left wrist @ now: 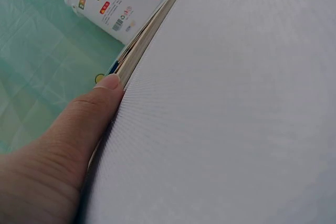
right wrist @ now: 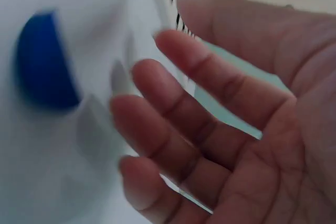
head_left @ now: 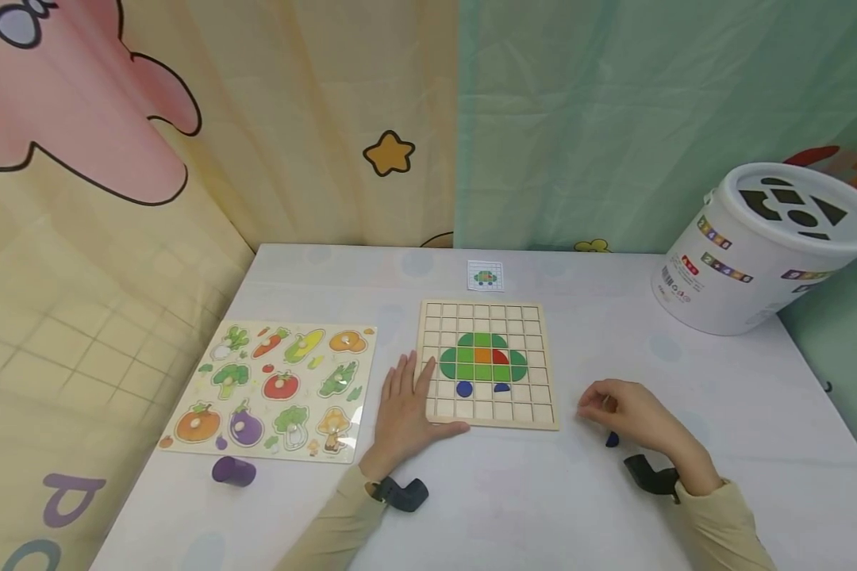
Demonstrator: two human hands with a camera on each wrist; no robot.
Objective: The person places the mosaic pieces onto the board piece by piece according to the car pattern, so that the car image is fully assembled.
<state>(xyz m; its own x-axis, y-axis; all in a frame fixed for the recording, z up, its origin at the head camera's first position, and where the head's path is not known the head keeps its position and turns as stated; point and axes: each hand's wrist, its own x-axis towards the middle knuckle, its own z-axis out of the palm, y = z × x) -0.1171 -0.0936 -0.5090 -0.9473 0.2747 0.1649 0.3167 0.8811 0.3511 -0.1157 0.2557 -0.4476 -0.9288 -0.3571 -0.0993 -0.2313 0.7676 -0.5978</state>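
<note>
A wooden grid board point(head_left: 543, 400) lies flat on the table, bearing green, orange and red pieces, with a blue circle point(head_left: 464, 389) and a blue half circle point(head_left: 501, 388) below them. My left hand point(head_left: 403, 408) rests along its left side, fingers straight, the thumb point(left wrist: 100, 95) at the near edge. Right of the board, my right hand point(head_left: 636, 412) hovers over the table with loosely curled fingers and nothing between them. Beside it on the table lies another blue half circle point(head_left: 612, 439), large and blurred in the right wrist view.
A small pattern card point(head_left: 486, 276) lies behind the board. To the left is a vegetable puzzle board point(head_left: 257, 396), with a purple cylinder point(head_left: 233, 471) in front of it. A white bucket point(head_left: 721, 277) with a shape-slotted lid stands at the back right.
</note>
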